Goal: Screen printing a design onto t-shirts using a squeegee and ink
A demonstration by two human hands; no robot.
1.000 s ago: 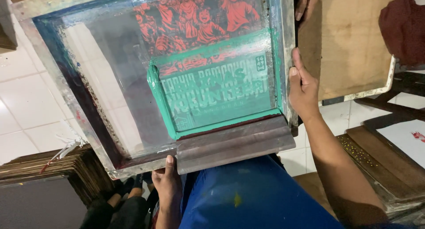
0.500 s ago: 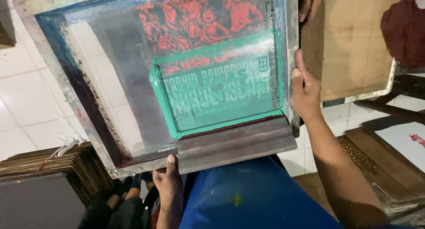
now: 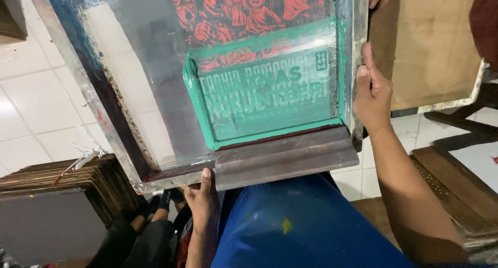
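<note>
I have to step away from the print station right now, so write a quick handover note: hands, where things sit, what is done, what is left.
Left hand grips the near edge of the screen frame. Right hand steadies its right side rail. The wooden squeegee lies across the near end of the mesh. Green ink is already spread over the lettering area, with the red figure design above it. Left: whether the print has taken cannot be seen; check under the frame.

- The left hand (image 3: 203, 203) is reaching up from below, its thumb pointing upward and the fingers curling out of sight underneath.
- The left forearm is running down toward the bottom edge of the view.
- The right hand (image 3: 371, 94) is pressing flat, thumb extended upward, fingers wrapping around and hidden.
- The right forearm is stretching bare, angling down to the lower right.
</note>
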